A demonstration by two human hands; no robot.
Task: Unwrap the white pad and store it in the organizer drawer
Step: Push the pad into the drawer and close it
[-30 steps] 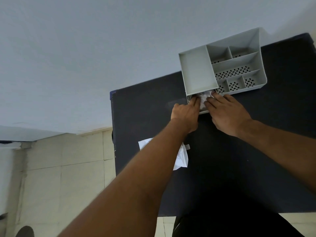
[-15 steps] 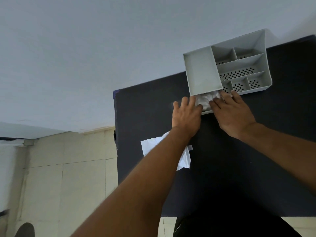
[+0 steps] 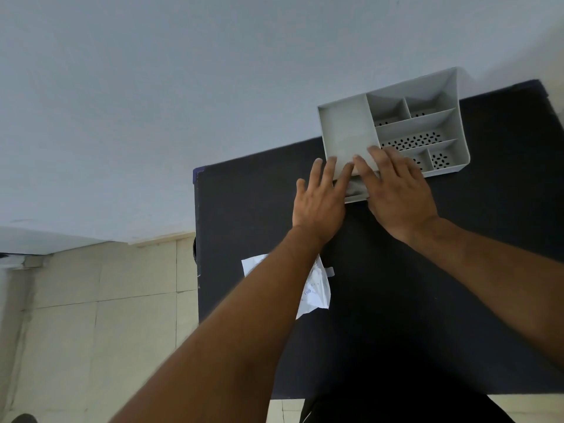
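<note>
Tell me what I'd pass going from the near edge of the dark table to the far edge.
White wrapper → left hand and right hand, side by side → grey organizer.

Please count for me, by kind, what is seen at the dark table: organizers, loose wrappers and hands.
Organizers: 1, the grey organizer
Wrappers: 1, the white wrapper
Hands: 2, the left hand and the right hand
Total: 4
</note>
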